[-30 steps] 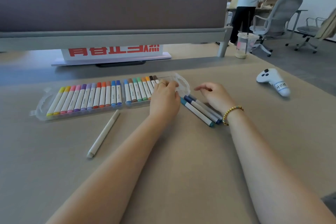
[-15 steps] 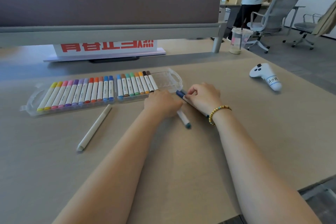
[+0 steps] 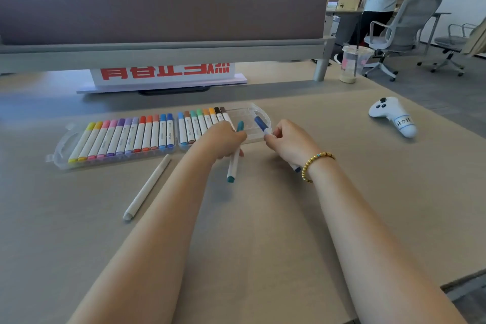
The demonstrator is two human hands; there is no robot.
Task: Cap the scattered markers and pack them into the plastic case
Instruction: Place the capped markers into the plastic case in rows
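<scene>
Case: the clear plastic marker case (image 3: 59, 148) lies open on the tan tabletop (image 3: 263, 218), its two halves side by side, the row of markers running from yellow at the far left to brown and black near the middle of the view; the rightmost slots of the right half show bare plastic
Packed markers: white-barrelled markers with coloured caps (image 3: 147, 134) lie side by side in the slots, caps pointing away from the camera
Loose pen: a plain white capped marker (image 3: 147, 187) lies alone on the table just in front of the case's left half, slanting from near left to far right, apart from both hands
Left hand: the left hand (image 3: 223, 139) has its fingers curled round a white marker with a teal cap and teal tail (image 3: 234, 163), held steeply with the cap end up, in front of the case's bare slots
Right hand: the right hand (image 3: 289, 143), with a gold bead bracelet (image 3: 314, 164) on its wrist, pinches a white marker with a dark blue cap (image 3: 261, 123), the cap slanting up and left over the case's right end
Far right: a white game controller with a handwritten label (image 3: 391, 116) rests on the table well apart from the hands, and a clear plastic cup with a straw (image 3: 351, 64) stands at the far edge
</scene>
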